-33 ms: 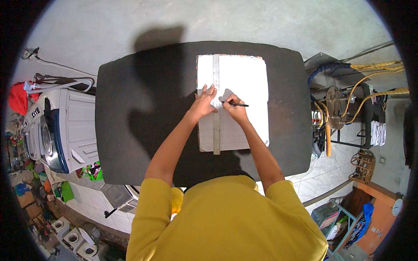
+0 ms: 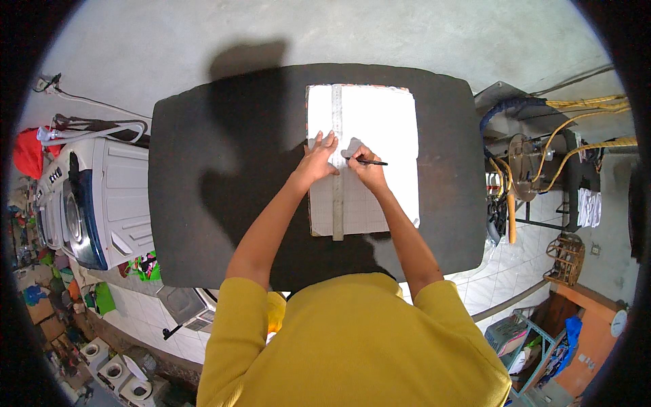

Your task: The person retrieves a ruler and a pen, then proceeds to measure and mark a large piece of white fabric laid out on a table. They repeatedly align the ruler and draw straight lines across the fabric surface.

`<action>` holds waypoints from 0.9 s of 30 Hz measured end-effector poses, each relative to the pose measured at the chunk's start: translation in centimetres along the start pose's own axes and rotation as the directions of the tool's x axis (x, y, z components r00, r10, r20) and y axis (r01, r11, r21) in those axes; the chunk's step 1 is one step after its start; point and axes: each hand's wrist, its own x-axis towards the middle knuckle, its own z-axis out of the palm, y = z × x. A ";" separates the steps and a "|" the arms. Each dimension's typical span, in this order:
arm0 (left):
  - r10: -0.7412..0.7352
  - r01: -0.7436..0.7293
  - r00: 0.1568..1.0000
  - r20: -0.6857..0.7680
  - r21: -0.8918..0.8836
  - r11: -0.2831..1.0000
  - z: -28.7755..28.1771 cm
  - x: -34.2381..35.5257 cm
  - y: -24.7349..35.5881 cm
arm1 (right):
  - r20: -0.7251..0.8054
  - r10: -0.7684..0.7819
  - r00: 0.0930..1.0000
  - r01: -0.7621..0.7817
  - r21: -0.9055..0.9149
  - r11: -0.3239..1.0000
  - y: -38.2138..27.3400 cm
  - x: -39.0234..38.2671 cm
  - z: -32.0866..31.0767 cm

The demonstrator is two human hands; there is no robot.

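Note:
A large open book with pale ruled pages lies on the dark table. Along its left part runs a long clear ruler, upright in the view and reaching just past the book's near edge. My left hand lies on the ruler and page with fingers spread, pressing it from above. Just right of the ruler, my right hand is closed round a black pen. The pen's tip is near the ruler's right edge; whether it touches the paper is too small to tell.
A white and blue washing machine stands left of the table. At the right are yellow cables and a round metal disc-shaped machine part. A pale wall rises behind the table. A wooden chair-like frame sits far right.

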 end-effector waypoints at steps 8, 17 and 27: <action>-0.021 0.021 1.000 0.019 -0.007 1.000 -0.2 -0.1 0.6 | -0.011 -0.024 1.000 0.023 -0.108 0.994 -0.2 -0.1 -0.2; -0.019 0.019 0.999 0.025 0.015 1.000 0.3 -0.6 0.5 | -0.007 -0.037 0.999 0.036 -0.122 0.992 0.1 0.4 -0.1; -0.038 0.032 0.997 0.063 0.092 0.995 2.6 -3.4 1.7 | 0.008 -0.003 1.000 0.005 -0.210 0.978 -2.1 0.0 0.0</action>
